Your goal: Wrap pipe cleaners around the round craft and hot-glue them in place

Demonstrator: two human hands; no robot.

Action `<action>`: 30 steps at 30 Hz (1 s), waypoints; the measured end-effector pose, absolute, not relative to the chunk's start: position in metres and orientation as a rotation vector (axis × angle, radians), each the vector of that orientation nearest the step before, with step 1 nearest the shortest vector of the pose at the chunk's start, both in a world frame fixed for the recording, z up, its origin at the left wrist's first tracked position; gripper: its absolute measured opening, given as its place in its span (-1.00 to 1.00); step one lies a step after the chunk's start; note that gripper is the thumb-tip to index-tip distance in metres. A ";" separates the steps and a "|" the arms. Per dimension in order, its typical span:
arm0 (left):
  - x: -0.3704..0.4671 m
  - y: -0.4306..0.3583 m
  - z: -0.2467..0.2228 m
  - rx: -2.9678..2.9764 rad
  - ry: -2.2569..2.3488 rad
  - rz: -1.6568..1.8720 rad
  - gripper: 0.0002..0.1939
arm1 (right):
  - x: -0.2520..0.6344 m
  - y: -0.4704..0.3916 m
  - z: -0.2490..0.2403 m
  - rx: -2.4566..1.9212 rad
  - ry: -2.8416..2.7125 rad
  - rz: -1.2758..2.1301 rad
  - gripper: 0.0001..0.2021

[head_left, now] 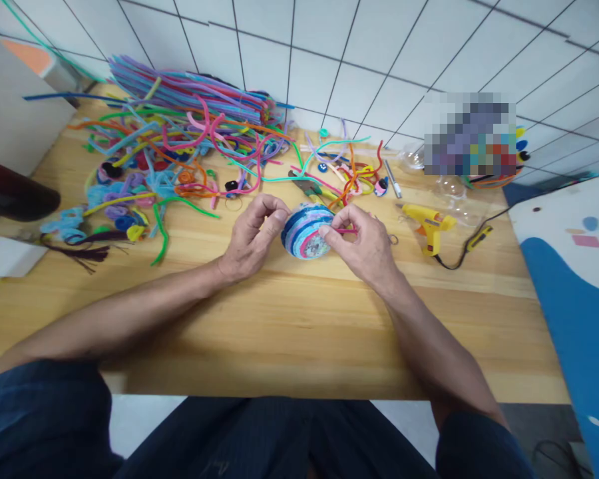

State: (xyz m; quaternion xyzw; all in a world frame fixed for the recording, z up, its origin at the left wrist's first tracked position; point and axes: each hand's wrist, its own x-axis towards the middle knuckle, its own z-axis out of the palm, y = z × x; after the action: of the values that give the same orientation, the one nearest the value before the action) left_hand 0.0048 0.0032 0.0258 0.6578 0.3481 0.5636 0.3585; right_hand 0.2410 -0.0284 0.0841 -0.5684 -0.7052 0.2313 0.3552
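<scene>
Between my hands is a clear ball (305, 233) wound with pipe cleaners in bands of blue, light blue, purple and pink; a see-through part shows at its lower side. My left hand (253, 236) grips the ball's left edge between thumb and bent fingers. On the other side, my right hand (362, 243) pinches a pink pipe cleaner (348, 231) against the ball's right side, its thumb resting on the windings. Just behind the ball lie pliers (312, 188) with dark jaws and yellow-green handles, partly hidden by it.
Loose and curled pipe cleaners (180, 153) spread over the back left, with a thick bundle (190, 90) by the tiled wall. At the right are a yellow glue gun (430, 225) with its cord, a marker (393, 178) and clear plastic balls (450, 188).
</scene>
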 end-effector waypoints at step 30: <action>0.006 0.010 0.016 1.729 0.929 1.428 -0.53 | 0.237 -0.033 0.078 -1.399 -1.856 0.517 -0.76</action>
State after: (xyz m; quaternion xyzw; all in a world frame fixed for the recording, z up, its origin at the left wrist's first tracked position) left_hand 0.0055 0.0099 0.0157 0.6674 0.3584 0.5512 0.3498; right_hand 0.2366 -0.0329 0.0785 -0.5455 -0.7238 0.2016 0.3713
